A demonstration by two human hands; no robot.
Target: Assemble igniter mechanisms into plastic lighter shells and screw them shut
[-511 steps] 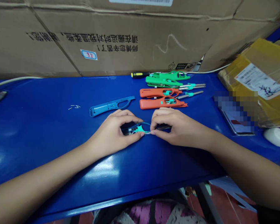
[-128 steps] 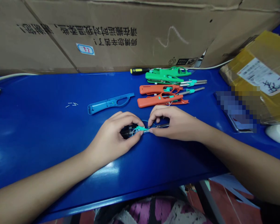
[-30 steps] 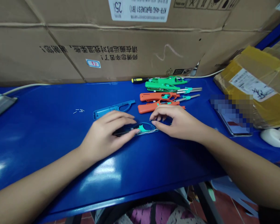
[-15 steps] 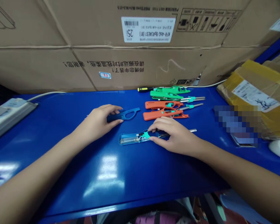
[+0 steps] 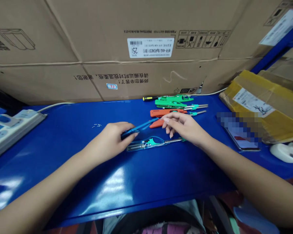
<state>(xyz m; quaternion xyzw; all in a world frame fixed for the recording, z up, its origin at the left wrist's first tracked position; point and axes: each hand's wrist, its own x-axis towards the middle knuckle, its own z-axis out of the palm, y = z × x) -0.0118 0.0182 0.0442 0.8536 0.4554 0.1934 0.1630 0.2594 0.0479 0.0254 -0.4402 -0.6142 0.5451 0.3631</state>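
My left hand [image 5: 116, 138] grips a blue plastic shell [image 5: 143, 125], lifted and tilted, above the left end of an opened blue lighter [image 5: 146, 143]. That lighter lies on the table with its inner parts, a teal trigger and a metal tube showing. At the far end of the shell is my right hand [image 5: 183, 126], its fingers bent and partly apart; whether its thumb and forefinger touch the shell's tip is unclear. Behind that hand lie orange lighters [image 5: 158, 112], partly covered by it, and green lighters [image 5: 169, 102].
Small white pins [image 5: 97, 125] lie left of my left hand. A power strip [image 5: 17, 130] sits at the left edge. At the right are a phone [image 5: 244, 138], a taped parcel [image 5: 261, 104] and a white object [image 5: 286, 152]. Large cartons [image 5: 107, 35] stand behind, beside a yellow-black screwdriver [image 5: 150, 98].
My left hand has raised the blue shell and moved right. My right hand has left the opened lighter and moved up to the shell's tip. The camera view has shifted slightly.
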